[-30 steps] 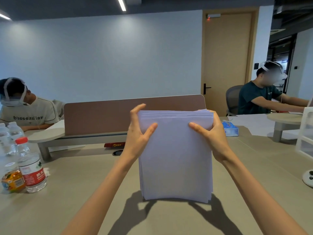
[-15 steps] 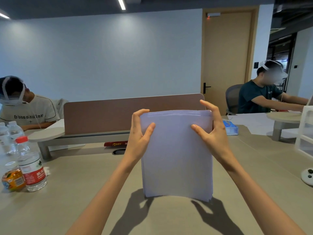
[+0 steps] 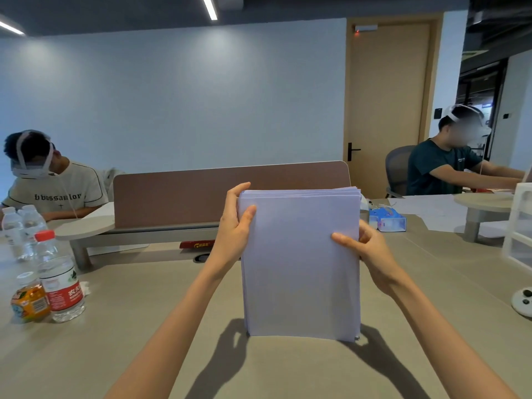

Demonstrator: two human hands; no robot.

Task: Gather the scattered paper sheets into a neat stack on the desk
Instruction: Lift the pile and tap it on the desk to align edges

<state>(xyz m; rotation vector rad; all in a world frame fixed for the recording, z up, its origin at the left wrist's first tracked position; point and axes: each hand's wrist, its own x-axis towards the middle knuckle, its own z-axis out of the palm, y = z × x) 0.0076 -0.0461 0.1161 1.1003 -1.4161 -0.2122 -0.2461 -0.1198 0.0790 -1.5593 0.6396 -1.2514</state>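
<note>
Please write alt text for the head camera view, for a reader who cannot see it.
Two bare hands, left hand and right hand, hold a thick stack of white paper sheets upright, its bottom edge on the beige desk. Plastic bottles stand left.

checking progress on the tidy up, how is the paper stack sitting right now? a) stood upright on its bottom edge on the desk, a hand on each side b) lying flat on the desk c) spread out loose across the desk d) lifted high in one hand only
a: the paper stack stands upright with its bottom edge at the desk, the left hand gripping its left edge and the right hand its right edge.
</note>
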